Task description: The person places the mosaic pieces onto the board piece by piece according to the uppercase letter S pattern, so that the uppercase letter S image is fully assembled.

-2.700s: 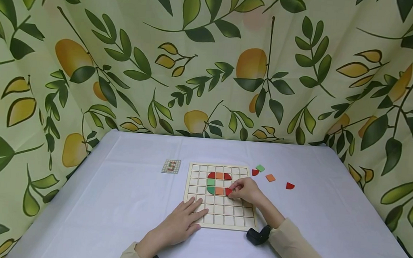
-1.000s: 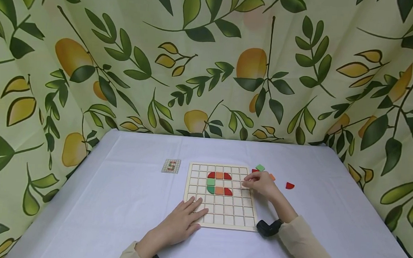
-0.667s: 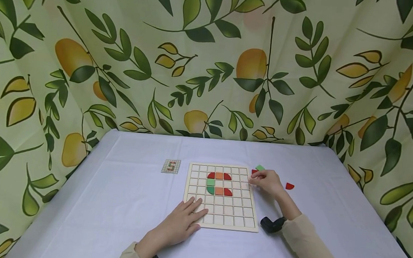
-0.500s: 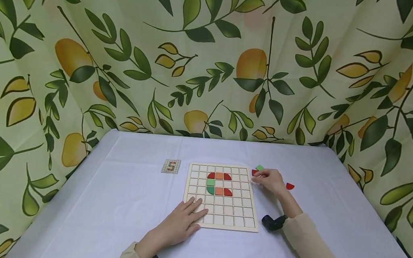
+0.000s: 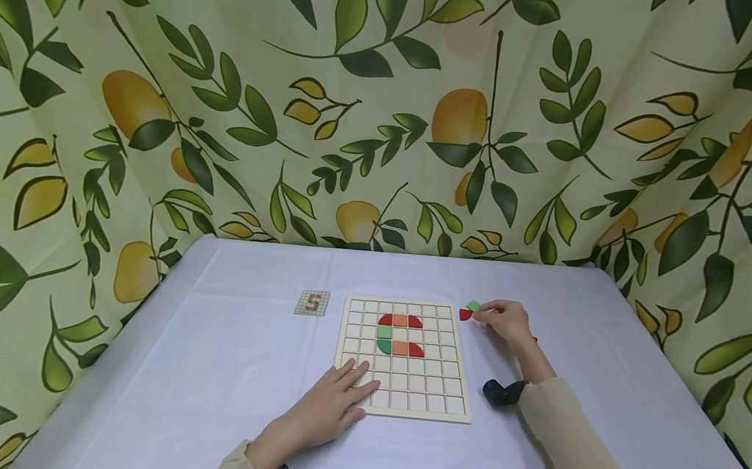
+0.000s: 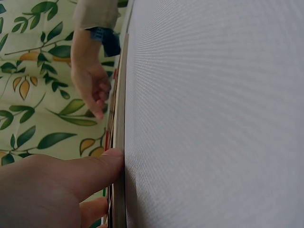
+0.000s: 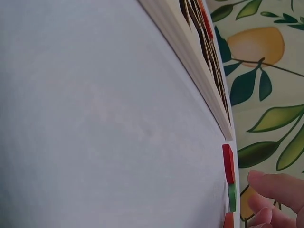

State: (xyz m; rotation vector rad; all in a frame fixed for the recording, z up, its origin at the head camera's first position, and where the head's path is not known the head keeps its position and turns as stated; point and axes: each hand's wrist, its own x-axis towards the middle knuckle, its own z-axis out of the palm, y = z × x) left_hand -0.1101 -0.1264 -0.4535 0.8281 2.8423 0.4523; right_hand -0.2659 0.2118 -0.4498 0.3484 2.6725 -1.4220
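Observation:
My left hand lies flat with spread fingers on the near-left corner of a wooden grid board; its thumb rests on the board's edge in the left wrist view. Several red, orange and green tiles, such as the green square tile and the red quarter-round tile, sit in the board's cells. Right of the board, my right hand hovers over loose tiles, with nothing seen between its fingers. Just by its fingertips are a loose green tile and a red tile. An orange tile shows in the right wrist view.
A small card with a gridded coloured pattern lies left of the board on the white tablecloth. Another red tile is mostly hidden behind my right hand. A leaf-and-fruit patterned curtain stands behind and beside the table.
My right hand has let go of the red quarter-round tile on the board and moved right and away to the loose tiles. My left hand has stayed put.

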